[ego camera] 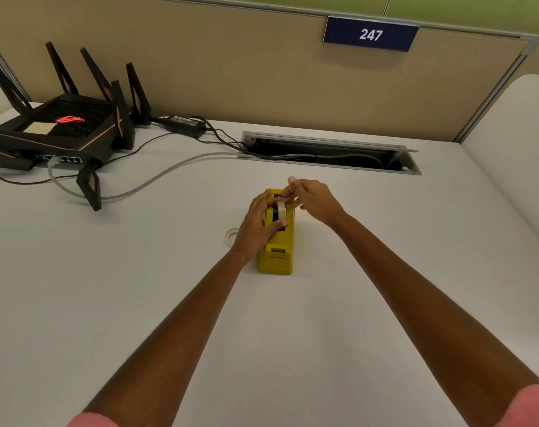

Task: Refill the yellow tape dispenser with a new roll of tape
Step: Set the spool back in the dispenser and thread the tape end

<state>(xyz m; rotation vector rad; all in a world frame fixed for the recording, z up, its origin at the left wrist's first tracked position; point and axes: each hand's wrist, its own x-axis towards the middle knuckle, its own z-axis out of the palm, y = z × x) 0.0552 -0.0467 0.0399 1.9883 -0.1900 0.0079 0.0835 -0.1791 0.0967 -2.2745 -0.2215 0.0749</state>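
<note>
Yellow dispenser (277, 251) on the desk: left hand (257, 224) grips its tape roll (281, 211), right hand (312, 198) pinches the tape end.

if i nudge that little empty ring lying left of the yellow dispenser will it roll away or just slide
The ring lies flat on the desk, so it would probably slide, not roll. It looks thin and hollow, so likely very light. Stood on edge, it might roll.
</note>
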